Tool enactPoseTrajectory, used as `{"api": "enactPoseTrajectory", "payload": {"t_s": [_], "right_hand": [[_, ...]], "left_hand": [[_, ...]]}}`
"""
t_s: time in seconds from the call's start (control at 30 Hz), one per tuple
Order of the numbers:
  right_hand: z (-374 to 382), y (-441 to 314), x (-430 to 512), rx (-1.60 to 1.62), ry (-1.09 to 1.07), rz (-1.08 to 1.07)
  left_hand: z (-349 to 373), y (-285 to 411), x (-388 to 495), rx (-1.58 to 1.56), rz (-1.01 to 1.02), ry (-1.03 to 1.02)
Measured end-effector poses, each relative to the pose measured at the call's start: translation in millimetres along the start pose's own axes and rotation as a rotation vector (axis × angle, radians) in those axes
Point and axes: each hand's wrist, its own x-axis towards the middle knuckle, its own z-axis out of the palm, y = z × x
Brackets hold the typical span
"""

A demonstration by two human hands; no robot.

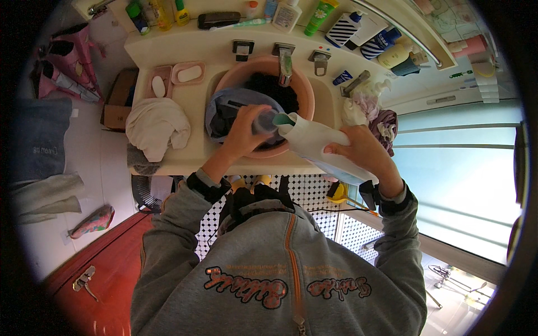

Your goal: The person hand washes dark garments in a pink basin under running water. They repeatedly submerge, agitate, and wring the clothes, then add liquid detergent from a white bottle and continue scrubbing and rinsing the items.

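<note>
My left hand (243, 134) holds a small translucent cup, perhaps a bottle cap (265, 122), between thumb and fingers. My right hand (362, 148) grips a large white plastic bottle (315, 140), tilted so that its mouth with a green inner rim points at the cup. Whether liquid flows is too small to tell. Both hands are above a pink round basin (309, 90) set in the sink. Black fabric (269, 86) lies in it, and a blue-grey bundle with dark cloth (218, 113) hangs over its left side.
A faucet (285, 69) reaches over the basin. Left on the counter (197, 157) are soap dishes (189, 73) and a cream cloth (157, 126). Crumpled laundry (370, 109) lies at the right. Bottles and tubes (321, 17) line the back ledge.
</note>
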Motion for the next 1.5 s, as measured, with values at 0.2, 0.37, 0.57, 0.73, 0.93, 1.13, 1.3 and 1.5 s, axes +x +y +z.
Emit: {"api": "enactPoseTrajectory", "payload": {"t_s": [0.2, 0.37, 0.57, 0.73, 0.93, 1.13, 1.3, 1.5], "right_hand": [[-0.6, -0.6, 0.0, 0.025, -0.014, 0.035], [0.3, -1.0, 2.4, -0.033, -0.012, 0.02], [1.2, -1.6, 2.2, -0.009, -0.055, 0.066], [3.1, -1.7, 1.2, -0.044, -0.013, 0.045], [3.4, -0.3, -0.6, 0.021, -0.081, 0.125], [6.1, -0.7, -2.4, -0.075, -0.004, 0.045], [7.0, -2.4, -9.6, 0.006, 0.006, 0.078], [10.0, 0.8, -23.6, 0.051, 0.079, 0.11]], "left_hand": [[-0.5, 2.9, 2.7, 0.007, -0.075, -0.034], [-0.2, 1.8, 3.0, 0.003, -0.043, -0.019], [0.9, 0.0, 1.8, 0.001, -0.049, -0.028], [1.4, -0.7, 2.5, -0.008, -0.083, -0.037], [0.2, 0.5, 3.5, 0.027, -0.052, -0.052], [0.0, 1.6, 2.0, 0.04, -0.045, -0.062], [0.4, 3.0, 4.2, 0.048, -0.026, -0.045], [-2.6, 12.6, 13.1, 0.018, -0.11, -0.097]]}}
